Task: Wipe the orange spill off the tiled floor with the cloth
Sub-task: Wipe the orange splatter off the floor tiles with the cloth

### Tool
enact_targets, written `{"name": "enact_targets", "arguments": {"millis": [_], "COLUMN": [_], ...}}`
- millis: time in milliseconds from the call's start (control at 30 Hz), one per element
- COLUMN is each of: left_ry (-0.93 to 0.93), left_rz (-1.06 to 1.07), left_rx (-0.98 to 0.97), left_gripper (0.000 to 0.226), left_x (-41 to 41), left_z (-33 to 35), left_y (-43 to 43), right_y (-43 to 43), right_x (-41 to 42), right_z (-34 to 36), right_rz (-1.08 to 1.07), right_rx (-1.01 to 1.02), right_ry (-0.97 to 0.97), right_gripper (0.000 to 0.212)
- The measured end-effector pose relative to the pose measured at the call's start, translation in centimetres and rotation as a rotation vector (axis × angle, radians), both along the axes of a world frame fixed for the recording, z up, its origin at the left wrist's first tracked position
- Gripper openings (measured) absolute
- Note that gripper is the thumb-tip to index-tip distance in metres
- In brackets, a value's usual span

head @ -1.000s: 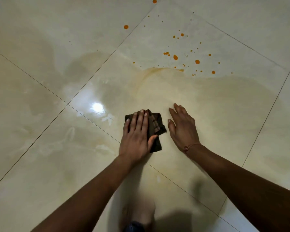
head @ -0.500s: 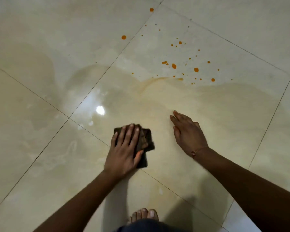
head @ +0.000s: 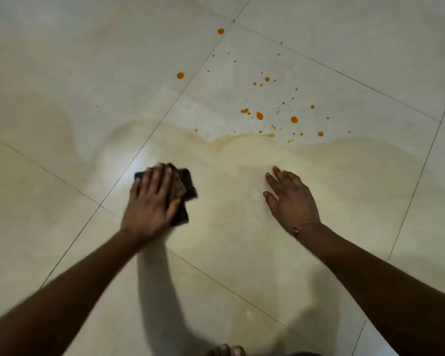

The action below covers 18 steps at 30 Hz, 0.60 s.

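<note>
A dark folded cloth (head: 188, 186) lies flat on the pale tiled floor (head: 62, 60). My left hand (head: 149, 204) presses on it with straight fingers spread over the top. My right hand (head: 290, 199) rests flat on the wet floor to the right, fingers straight. Orange drops (head: 259, 115) are scattered on the tile beyond both hands, with two larger drops (head: 180, 75) further left near a grout line. A thin orange streak (head: 244, 136) edges a wide yellowish wet smear (head: 242, 176) around my hands.
Dark grout lines (head: 139, 155) cross the floor diagonally. A light reflects on the wet tile just above the cloth. Toes of a foot (head: 225, 350) show at the bottom edge.
My left hand has slid the cloth leftward across the wet tile. My right hand stays planted in the same spot. The view has shifted so the drops sit lower in the frame.
</note>
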<state>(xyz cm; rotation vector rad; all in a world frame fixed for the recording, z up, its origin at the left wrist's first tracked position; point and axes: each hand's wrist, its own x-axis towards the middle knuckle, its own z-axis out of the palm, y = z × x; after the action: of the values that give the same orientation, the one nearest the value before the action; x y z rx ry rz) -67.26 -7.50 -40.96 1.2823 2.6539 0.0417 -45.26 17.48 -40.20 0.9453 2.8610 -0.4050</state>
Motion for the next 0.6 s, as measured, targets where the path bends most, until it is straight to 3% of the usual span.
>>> {"name": "enact_targets", "arguments": {"millis": [100,200,267,333,433,500,600], "left_ry": [0.000,-0.043,-0.054,-0.047,0.010,-0.032,-0.079], "left_rz": [0.143,-0.063,-0.257,-0.319,-0.103,0.000,-0.158], "left_rx": [0.064,0.098,0.085,0.079,0.074,0.092,0.127], "left_gripper": [0.073,0.074,0.074,0.074,0.073,0.075,0.074], "left_x": [-2.9,2.9,4.8,2.2,-3.7,-3.2,2.4], "left_z": [-0.2,-0.4,-0.5,-0.2,-0.3,0.0,-0.1], "left_y": [8.2,14.7,12.5,9.3,12.1,16.9,18.6], "right_y": [-0.5,0.5,1.3,1.5,0.9,0.7,1.3], "right_x": [-0.1,0.2,0.5,0.3,-0.4,-0.3,-0.3], "right_z": [-0.2,-0.2,-0.1,0.4,1.1,1.5,1.6], "right_rz": [-0.019,-0.012,-0.019,-0.043,-0.048,-0.053,-0.095], "right_rx": [-0.014,-0.010,-0.012,-0.045,-0.034,-0.029,-0.074], "right_ry": [0.027,0.106,0.152,0.143,0.134,0.141,0.126], "right_gripper": [0.046,0.040,0.034,0.032,0.032,0.031,0.030]}}
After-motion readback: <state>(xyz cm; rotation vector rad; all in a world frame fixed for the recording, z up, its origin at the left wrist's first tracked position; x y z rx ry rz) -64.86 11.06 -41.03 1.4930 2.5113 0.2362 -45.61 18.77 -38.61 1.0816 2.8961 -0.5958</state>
